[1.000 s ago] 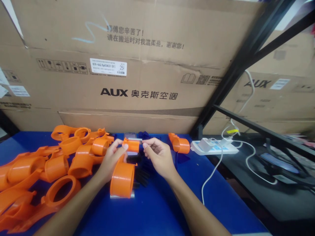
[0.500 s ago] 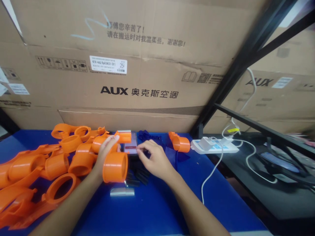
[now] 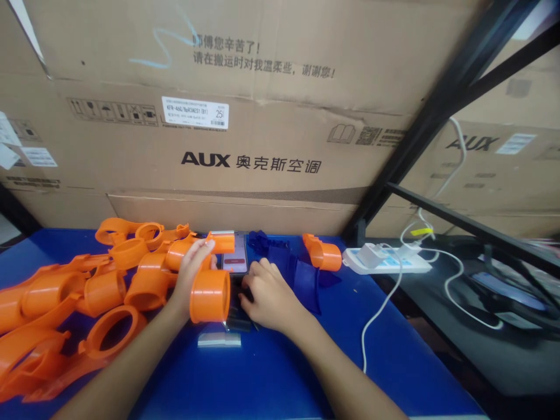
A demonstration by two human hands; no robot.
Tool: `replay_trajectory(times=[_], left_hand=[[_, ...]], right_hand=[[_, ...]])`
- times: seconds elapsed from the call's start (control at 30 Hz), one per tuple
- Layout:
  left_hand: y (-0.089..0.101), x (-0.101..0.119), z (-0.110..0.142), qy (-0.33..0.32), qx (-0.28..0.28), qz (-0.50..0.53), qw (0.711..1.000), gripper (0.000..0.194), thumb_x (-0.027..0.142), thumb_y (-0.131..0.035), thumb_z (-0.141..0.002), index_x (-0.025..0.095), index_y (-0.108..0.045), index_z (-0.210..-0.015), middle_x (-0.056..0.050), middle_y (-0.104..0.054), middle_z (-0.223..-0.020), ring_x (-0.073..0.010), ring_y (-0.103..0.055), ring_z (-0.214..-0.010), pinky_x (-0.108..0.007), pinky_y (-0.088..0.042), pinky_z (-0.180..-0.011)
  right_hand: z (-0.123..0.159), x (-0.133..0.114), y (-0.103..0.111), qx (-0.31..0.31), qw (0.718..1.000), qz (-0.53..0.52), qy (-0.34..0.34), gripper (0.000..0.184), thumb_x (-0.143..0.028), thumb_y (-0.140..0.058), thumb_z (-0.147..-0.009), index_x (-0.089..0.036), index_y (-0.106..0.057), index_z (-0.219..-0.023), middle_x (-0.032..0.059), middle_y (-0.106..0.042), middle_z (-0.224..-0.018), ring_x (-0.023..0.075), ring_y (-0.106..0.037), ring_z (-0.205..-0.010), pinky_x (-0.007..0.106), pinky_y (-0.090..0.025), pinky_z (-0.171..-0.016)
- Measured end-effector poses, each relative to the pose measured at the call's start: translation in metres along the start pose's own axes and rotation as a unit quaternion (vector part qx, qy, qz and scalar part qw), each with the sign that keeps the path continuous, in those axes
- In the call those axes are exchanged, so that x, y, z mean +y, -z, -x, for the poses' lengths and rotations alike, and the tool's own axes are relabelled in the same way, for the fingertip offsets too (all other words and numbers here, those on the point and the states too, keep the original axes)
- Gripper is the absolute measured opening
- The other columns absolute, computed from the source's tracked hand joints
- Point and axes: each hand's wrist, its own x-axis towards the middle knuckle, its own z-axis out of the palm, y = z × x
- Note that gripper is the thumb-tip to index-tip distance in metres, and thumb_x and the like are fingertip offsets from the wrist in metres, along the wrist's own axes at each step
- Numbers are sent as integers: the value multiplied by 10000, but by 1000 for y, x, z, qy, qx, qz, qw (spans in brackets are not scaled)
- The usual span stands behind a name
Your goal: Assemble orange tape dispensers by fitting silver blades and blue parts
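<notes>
The left hand point(image 3: 192, 271) clasps an orange part point(image 3: 210, 296), the right hand point(image 3: 269, 294) curls its fingers at black pieces point(image 3: 238, 321), grip unclear, and blue tabletop point(image 3: 398, 361) spreads rightward to its edge.

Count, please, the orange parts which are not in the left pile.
2: one orange part in the left hand, and a second part on the blue table beside the power strip. Others may be hidden.
</notes>
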Motion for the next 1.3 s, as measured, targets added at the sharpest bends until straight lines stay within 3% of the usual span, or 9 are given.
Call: replay_trajectory(times=[0.17,0.3,0.4,0.53,0.67,1.03,1.1,1.23,1.3], left_hand=[[-6,4,5,-13,18,-22,1000,378,525,-773,-807,226,-548,-856,63,-543,-588,-93,-474,-472,-203,-413,-473],[-7,1,6,-38,-4,-79,996,353,517,-755,-822,216,-617,-945,49,-571,-595,-112,-503,-513,-215,-417,-519],[-8,-6,8,-40,-32,-115,992,378,500,-747,-837,216,-634,-1060,42,-597,-618,-127,-526,-536,-230,-426,-546],[-9,-15,12,-40,-69,-158,984,437,485,-759,-839,226,-615,-1159,43,-598,-641,-153,-572,-572,-262,-471,-576],[-11,-18,14,-47,-90,-167,981,449,476,-742,-863,235,-584,-1207,45,-597,-664,-159,-590,-598,-268,-489,-589],[-13,-14,16,-30,-124,-165,978,384,490,-721,-882,210,-615,-1122,20,-633,-726,-136,-607,-574,-240,-490,-556],[-13,-14,13,-1,-112,-146,983,375,526,-726,-863,203,-630,-1027,28,-612,-683,-128,-582,-499,-238,-469,-497],[-10,-5,5,68,-19,-61,996,380,503,-822,-747,202,-605,-828,52,-553,-558,-105,-489,-402,-217,-399,-418],[-6,4,0,76,13,-42,996,386,485,-833,-719,201,-574,-748,46,-542,-521,-99,-469,-390,-212,-385,-409]], right_hand=[[-2,13,7,80,996,7,-49,96,-272,-688,-862,-186,-689,-819,100,-659,-885,254,-532,-861,370,-382,-734],[-3,23,15,224,969,-57,-91,60,-255,-675,-866,-197,-662,-876,75,-667,-834,247,-554,-815,356,-416,-709],[-2,23,16,296,946,-106,-76,109,-279,-644,-915,-208,-664,-994,46,-635,-758,240,-566,-774,353,-440,-697],[-2,15,11,295,947,-127,-29,154,-269,-588,-969,-210,-674,-1081,40,-631,-720,239,-585,-761,363,-473,-720],[-3,13,8,298,942,-155,-6,198,-229,-574,-974,-199,-675,-1142,80,-701,-853,252,-636,-845,387,-523,-790],[0,9,14,278,942,-180,51,241,-209,-556,-993,-189,-659,-1211,106,-725,-968,258,-636,-898,415,-537,-831],[0,6,14,258,944,-194,64,277,-216,-557,-997,-194,-634,-1262,106,-723,-1012,259,-637,-932,420,-531,-855],[0,5,15,214,951,-215,58,401,-240,-556,-1002,-184,-530,-1398,122,-701,-1122,269,-620,-1028,437,-512,-909],[0,6,15,193,959,-206,35,316,-246,-530,-1016,-176,-575,-1321,126,-688,-1117,268,-600,-1027,438,-495,-913]])
